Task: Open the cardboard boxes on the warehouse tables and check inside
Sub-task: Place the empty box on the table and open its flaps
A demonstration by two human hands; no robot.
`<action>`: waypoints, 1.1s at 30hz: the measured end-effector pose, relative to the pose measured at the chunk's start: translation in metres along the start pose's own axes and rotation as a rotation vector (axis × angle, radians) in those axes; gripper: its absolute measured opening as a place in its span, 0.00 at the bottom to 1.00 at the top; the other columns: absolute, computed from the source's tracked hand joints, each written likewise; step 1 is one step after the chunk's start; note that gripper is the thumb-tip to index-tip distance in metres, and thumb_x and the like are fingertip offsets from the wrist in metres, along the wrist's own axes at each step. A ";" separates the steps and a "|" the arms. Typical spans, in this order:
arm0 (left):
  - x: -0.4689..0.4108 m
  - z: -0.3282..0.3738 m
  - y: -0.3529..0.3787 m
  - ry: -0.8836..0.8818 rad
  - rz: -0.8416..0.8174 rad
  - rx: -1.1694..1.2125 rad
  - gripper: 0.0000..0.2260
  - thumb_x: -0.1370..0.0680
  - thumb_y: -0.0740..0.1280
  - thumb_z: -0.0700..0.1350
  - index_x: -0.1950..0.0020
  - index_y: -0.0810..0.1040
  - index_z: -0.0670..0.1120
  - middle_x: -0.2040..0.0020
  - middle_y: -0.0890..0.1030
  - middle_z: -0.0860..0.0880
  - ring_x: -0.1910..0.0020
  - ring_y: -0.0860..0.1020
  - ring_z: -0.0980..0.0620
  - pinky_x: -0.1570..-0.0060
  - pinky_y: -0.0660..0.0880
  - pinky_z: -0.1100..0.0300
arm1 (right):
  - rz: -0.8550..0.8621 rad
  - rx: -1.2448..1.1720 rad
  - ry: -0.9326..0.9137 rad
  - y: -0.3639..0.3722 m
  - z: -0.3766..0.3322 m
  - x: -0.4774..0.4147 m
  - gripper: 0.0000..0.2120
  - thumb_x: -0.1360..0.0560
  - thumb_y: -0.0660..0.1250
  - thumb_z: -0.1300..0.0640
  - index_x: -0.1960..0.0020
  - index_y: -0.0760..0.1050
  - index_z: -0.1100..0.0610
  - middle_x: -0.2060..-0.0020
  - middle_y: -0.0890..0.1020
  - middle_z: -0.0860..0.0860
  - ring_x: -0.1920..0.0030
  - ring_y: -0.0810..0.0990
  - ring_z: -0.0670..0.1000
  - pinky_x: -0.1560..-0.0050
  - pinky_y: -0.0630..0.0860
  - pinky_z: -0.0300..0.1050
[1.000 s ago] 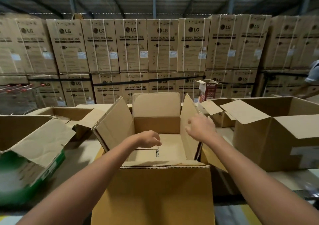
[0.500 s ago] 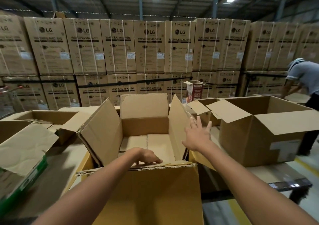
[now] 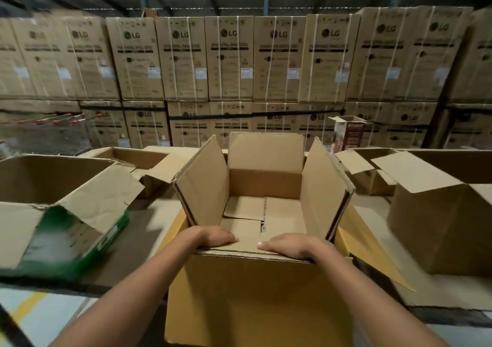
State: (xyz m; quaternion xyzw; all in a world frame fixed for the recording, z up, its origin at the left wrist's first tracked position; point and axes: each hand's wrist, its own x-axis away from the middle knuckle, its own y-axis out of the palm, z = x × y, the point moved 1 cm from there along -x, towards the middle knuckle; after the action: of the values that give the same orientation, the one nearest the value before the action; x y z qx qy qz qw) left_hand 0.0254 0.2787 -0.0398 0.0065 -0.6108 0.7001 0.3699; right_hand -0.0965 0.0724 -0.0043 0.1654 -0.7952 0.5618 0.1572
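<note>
A plain cardboard box [image 3: 247, 306] stands open right in front of me, its side and far flaps upright. Inside I see only the bare folded bottom panels. My left hand [image 3: 213, 237] and my right hand [image 3: 292, 245] both rest on the near flap [image 3: 250, 248], which is folded inward. Their fingers curl over its edge, left of centre and right of centre.
A torn box with green print [image 3: 66, 229] lies to the left, another open box [image 3: 138, 163] behind it. Two open boxes [image 3: 439, 227] stand to the right, with a small red carton [image 3: 347, 133] behind them. Stacked washing-machine cartons [image 3: 231, 59] wall off the back.
My right hand came down from the right flap onto the near flap beside my left hand. The camera swung left, and the person at the right edge left the view.
</note>
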 end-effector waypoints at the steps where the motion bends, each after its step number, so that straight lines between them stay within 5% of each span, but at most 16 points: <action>1: 0.001 0.001 -0.001 0.001 -0.002 0.004 0.28 0.17 0.53 0.63 0.23 0.68 0.49 0.21 0.65 0.49 0.23 0.64 0.47 0.23 0.56 0.47 | -0.007 -0.003 -0.009 0.000 0.000 -0.001 0.38 0.22 0.49 0.28 0.25 0.69 0.53 0.24 0.67 0.52 0.26 0.67 0.55 0.25 0.60 0.54; 11: -0.001 -0.001 -0.004 -0.001 -0.034 -0.019 0.28 0.17 0.53 0.63 0.22 0.67 0.49 0.21 0.64 0.48 0.22 0.62 0.47 0.22 0.55 0.46 | -0.011 -0.041 0.070 0.001 0.000 -0.007 0.36 0.22 0.51 0.30 0.25 0.69 0.53 0.24 0.67 0.53 0.25 0.66 0.56 0.25 0.60 0.52; 18: 0.021 0.004 -0.021 0.032 -0.029 -0.036 0.27 0.17 0.55 0.61 0.24 0.69 0.45 0.22 0.66 0.46 0.24 0.65 0.45 0.24 0.58 0.48 | 0.044 -0.068 0.207 -0.010 -0.010 0.003 0.45 0.30 0.56 0.23 0.26 0.70 0.54 0.25 0.69 0.54 0.28 0.69 0.58 0.26 0.63 0.56; 24: 0.036 -0.001 -0.009 0.106 0.075 0.077 0.27 0.18 0.57 0.63 0.31 0.77 0.45 0.29 0.75 0.44 0.33 0.74 0.45 0.30 0.68 0.48 | 0.013 -0.107 0.181 0.005 -0.035 0.025 0.40 0.23 0.51 0.28 0.23 0.66 0.54 0.23 0.65 0.54 0.24 0.64 0.57 0.24 0.58 0.54; 33: 0.050 0.000 -0.001 0.028 0.164 0.038 0.24 0.15 0.53 0.53 0.28 0.72 0.39 0.27 0.72 0.39 0.30 0.71 0.41 0.34 0.67 0.54 | 0.288 0.103 0.357 0.029 -0.056 0.046 0.42 0.25 0.40 0.25 0.25 0.68 0.51 0.26 0.70 0.53 0.27 0.69 0.57 0.29 0.63 0.62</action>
State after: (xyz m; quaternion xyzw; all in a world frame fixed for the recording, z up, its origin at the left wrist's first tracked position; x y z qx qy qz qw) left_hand -0.0101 0.3040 -0.0156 -0.0461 -0.5908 0.7393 0.3196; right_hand -0.1468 0.1304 0.0085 -0.0440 -0.7404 0.6387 0.2048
